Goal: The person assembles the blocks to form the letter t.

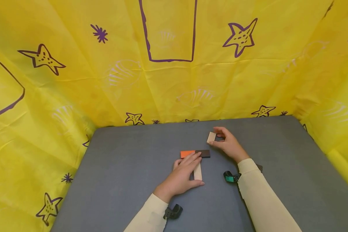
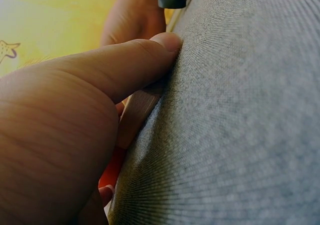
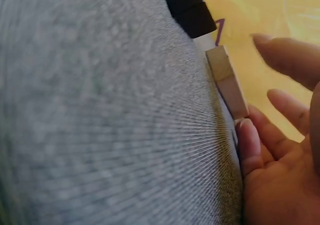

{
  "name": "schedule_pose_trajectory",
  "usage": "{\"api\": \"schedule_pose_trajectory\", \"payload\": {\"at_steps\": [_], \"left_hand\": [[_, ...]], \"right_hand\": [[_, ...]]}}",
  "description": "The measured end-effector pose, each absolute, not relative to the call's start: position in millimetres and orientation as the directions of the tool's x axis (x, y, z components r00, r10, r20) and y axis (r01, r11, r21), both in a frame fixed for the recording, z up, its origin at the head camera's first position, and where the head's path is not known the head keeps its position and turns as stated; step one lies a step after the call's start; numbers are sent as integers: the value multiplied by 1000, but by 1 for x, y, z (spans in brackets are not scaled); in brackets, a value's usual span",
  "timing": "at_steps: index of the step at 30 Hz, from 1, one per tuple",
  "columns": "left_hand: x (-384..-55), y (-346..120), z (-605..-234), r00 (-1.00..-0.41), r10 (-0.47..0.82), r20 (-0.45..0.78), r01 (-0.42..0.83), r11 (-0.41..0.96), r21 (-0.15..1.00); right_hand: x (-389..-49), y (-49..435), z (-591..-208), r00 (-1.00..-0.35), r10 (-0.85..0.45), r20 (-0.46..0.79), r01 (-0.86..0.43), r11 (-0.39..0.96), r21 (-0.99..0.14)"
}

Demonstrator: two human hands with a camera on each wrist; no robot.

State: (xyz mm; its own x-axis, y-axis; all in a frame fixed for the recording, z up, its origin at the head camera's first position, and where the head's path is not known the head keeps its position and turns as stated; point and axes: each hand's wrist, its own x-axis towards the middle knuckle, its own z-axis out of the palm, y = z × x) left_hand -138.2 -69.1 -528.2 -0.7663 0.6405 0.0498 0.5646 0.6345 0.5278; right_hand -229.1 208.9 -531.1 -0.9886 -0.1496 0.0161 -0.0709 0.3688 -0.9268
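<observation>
My left hand [image 1: 182, 176] lies over a short pale wooden bar [image 1: 198, 172], thumb along its near end and fingertips reaching an orange block [image 1: 187, 154] and a dark block [image 1: 203, 153]. Those two sit end to end across the bar's far end. In the left wrist view, my thumb [image 2: 145, 55] passes over a wooden piece [image 2: 137, 115]. Farther back, my right hand [image 1: 227, 143] is at a small wooden block [image 1: 211, 137]. In the right wrist view that block [image 3: 227, 82] meets lower fingers [image 3: 250, 140], while the thumb [image 3: 285, 57] stands off it.
A grey cloth-covered table [image 1: 127, 154] lies beneath everything. Yellow fabric walls [image 1: 168, 83] with purple drawings rise at its back and sides. Black wrist straps [image 1: 174, 212] show at both sleeves. Part of a dark object [image 1: 259, 167] shows behind the right forearm.
</observation>
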Motion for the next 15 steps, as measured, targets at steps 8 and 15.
{"api": "schedule_pose_trajectory", "payload": {"at_steps": [8,15], "left_hand": [[-138,-68,-527,-770,637,38,554,637,536],[-138,-68,-527,-766,640,51,563,631,533]], "right_hand": [[-231,209,-534,-988,-150,42,-107,462,-881],[-229,208,-534,-988,-142,59,-123,500,-857]]}}
